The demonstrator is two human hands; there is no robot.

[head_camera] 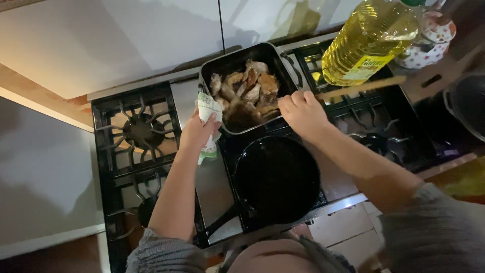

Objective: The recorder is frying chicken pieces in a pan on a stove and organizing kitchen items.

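Gripping the near left edge of a dark roasting pan (230,63) through a folded white-and-green cloth (208,119), the left hand (198,132) has its fingers closed around the cloth; the pan rim under that grip is covered by the fabric and cannot be seen. Directly beyond the grip, inside the pan, lie browned meat pieces (246,93), their outlines hard to separate in the dim light. The right hand (302,112) is closed in a fist around the near end of a long wooden utensil (361,87); the shaft runs away from this grip to the right, and its working end is lost against the dark surroundings. Whether any part of the utensil reaches into the pan is hidden by the fist. Below both grips, toward the person, sits an empty black skillet (277,178) on the black gas stove (136,131); its handle fades into shadow at the lower left. Beyond the right-hand grip stands a large yellow oil bottle (366,43), cut off at the top edge. Both grey sleeves are cropped by the lower edge.
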